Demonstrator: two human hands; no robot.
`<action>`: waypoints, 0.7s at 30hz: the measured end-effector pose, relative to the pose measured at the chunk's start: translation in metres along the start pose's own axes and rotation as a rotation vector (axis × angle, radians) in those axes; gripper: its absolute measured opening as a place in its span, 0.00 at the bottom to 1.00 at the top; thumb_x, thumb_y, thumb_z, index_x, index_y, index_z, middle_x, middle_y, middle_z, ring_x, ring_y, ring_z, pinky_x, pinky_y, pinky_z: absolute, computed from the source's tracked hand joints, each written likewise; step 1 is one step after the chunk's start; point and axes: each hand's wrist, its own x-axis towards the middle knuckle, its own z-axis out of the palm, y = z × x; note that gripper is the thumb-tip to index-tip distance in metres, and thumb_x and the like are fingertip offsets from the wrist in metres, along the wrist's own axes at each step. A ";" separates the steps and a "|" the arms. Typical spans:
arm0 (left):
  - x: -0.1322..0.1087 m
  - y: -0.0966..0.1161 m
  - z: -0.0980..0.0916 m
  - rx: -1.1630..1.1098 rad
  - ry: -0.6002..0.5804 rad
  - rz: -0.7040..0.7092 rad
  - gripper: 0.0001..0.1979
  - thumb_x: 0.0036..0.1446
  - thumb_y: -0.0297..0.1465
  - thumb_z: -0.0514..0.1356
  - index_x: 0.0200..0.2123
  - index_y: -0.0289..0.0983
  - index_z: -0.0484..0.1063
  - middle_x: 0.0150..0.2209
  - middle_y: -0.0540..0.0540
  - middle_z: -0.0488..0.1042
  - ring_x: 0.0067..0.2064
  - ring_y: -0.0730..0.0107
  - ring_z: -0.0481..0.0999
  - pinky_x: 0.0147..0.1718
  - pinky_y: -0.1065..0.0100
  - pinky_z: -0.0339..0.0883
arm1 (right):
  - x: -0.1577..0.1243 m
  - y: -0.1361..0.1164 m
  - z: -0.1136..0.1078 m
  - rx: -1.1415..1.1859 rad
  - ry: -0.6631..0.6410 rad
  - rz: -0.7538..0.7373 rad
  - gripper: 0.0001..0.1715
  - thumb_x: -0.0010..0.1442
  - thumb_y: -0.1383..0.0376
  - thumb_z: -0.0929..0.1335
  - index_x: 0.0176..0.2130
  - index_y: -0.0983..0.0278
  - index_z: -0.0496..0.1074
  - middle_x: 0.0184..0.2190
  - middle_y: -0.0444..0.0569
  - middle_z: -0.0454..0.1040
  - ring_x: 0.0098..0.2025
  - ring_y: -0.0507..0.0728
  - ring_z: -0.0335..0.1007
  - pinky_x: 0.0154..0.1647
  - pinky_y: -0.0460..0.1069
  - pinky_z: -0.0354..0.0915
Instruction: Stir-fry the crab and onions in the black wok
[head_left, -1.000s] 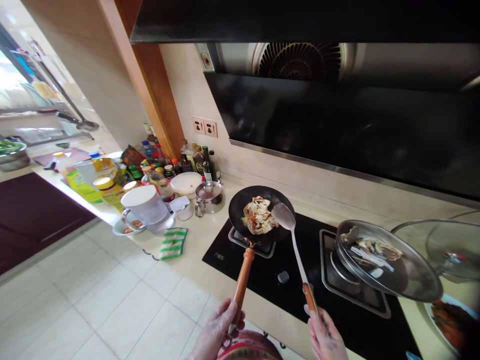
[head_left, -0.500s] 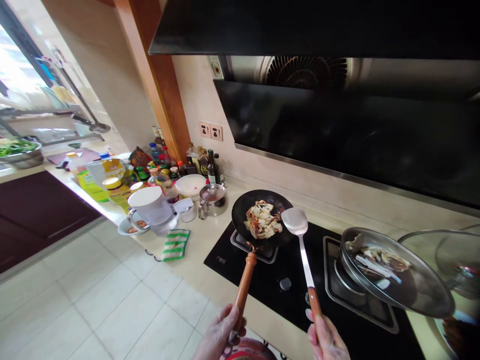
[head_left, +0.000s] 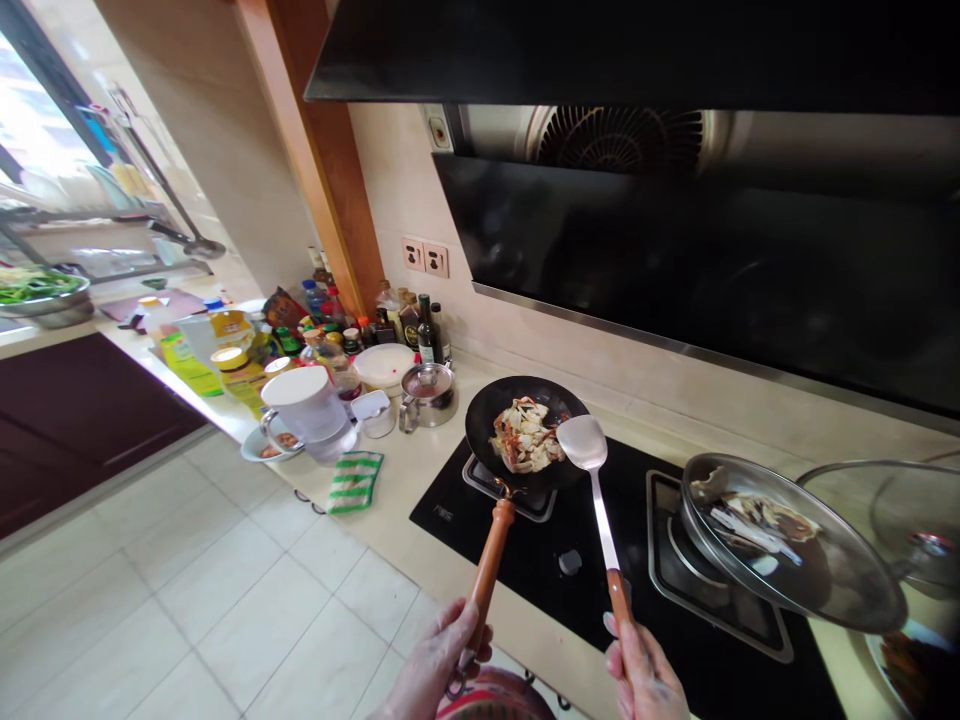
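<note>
My left hand [head_left: 442, 650], in a clear glove, is closed around the wooden handle of a black wok [head_left: 480, 435] over the left burner. Pieces of crab [head_left: 525, 437], whitish with orange legs, lie together in the wok. My right hand [head_left: 643, 668], also gloved, grips a spatula [head_left: 583, 442] by its brown wooden handle. The spatula's metal blade is over the wok's right rim, beside the crab; whether it touches the rim I cannot tell.
On the right burner sits a steel pan [head_left: 840, 580] with pale scraps inside. A glass lid [head_left: 900, 510] lies behind it. Left of the black cooktop [head_left: 532, 555] are a green-striped cloth [head_left: 355, 482], a lidded pot [head_left: 429, 395], a water pitcher [head_left: 307, 410] and several bottles. The range hood [head_left: 600, 50] hangs above.
My right hand has brought the spatula slightly left, its blade closer to the crab. The left hand keeps its hold on the wok's handle. The view has shifted a little.
</note>
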 end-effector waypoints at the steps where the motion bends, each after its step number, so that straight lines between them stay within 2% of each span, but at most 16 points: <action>1: -0.002 0.001 0.000 -0.011 -0.003 -0.003 0.29 0.42 0.53 0.70 0.37 0.36 0.70 0.29 0.46 0.75 0.31 0.69 0.74 0.29 0.71 0.62 | -0.001 -0.002 0.002 0.023 0.023 0.043 0.34 0.55 0.37 0.66 0.40 0.64 0.76 0.21 0.42 0.65 0.14 0.46 0.48 0.11 0.45 0.45; 6: -0.005 0.007 0.002 0.031 -0.038 0.014 0.28 0.44 0.53 0.68 0.36 0.36 0.70 0.30 0.46 0.74 0.33 0.69 0.74 0.31 0.71 0.62 | -0.007 -0.015 0.011 0.096 0.089 0.144 0.41 0.47 0.34 0.69 0.40 0.66 0.75 0.20 0.40 0.64 0.15 0.45 0.46 0.13 0.44 0.43; 12: 0.008 0.028 0.014 0.244 -0.030 0.235 0.36 0.42 0.57 0.66 0.46 0.36 0.70 0.31 0.50 0.71 0.33 0.69 0.70 0.32 0.68 0.62 | -0.011 -0.018 0.010 0.060 0.074 0.150 0.42 0.45 0.34 0.69 0.41 0.66 0.75 0.19 0.40 0.65 0.14 0.44 0.46 0.13 0.42 0.40; 16: 0.022 0.037 0.021 0.306 0.013 0.353 0.35 0.44 0.55 0.66 0.48 0.36 0.70 0.41 0.44 0.74 0.43 0.62 0.72 0.44 0.65 0.64 | -0.011 -0.012 0.005 0.078 0.054 0.159 0.41 0.42 0.35 0.72 0.40 0.66 0.75 0.21 0.43 0.69 0.16 0.46 0.51 0.13 0.44 0.48; 18: 0.029 0.036 0.023 0.318 0.008 0.357 0.35 0.46 0.53 0.65 0.50 0.35 0.69 0.43 0.43 0.74 0.45 0.60 0.72 0.46 0.64 0.64 | -0.011 -0.007 0.005 0.084 0.061 0.145 0.40 0.41 0.35 0.72 0.38 0.65 0.76 0.22 0.44 0.71 0.16 0.47 0.53 0.14 0.44 0.52; 21: 0.039 0.033 0.024 0.301 -0.042 0.352 0.34 0.48 0.49 0.66 0.53 0.34 0.67 0.45 0.43 0.74 0.46 0.62 0.72 0.47 0.65 0.63 | -0.014 0.001 0.009 0.061 0.128 0.099 0.37 0.44 0.36 0.71 0.37 0.64 0.75 0.22 0.44 0.72 0.15 0.47 0.53 0.13 0.43 0.52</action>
